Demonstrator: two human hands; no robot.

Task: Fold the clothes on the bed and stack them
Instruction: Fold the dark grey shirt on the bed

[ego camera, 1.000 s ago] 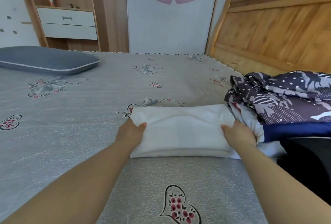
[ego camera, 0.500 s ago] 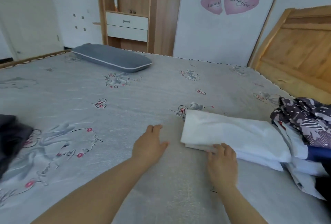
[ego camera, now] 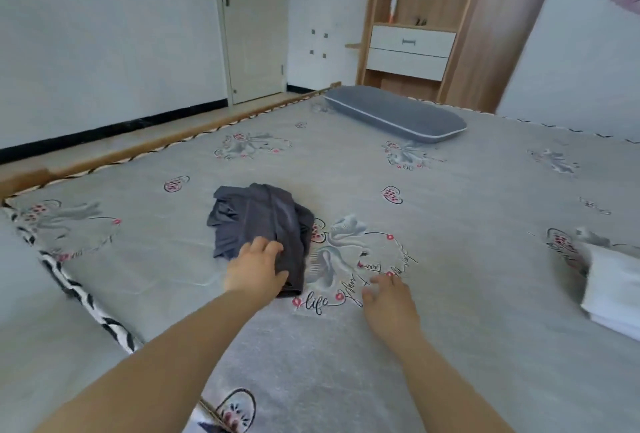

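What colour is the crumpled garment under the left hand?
Dark grey garment, plain with no visible pattern, seen in the head view; the left hand rests on its near edge.

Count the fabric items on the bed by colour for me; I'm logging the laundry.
Dark grey garment: 1
White folded cloth: 1
Grey-blue pillow: 1
Total: 3
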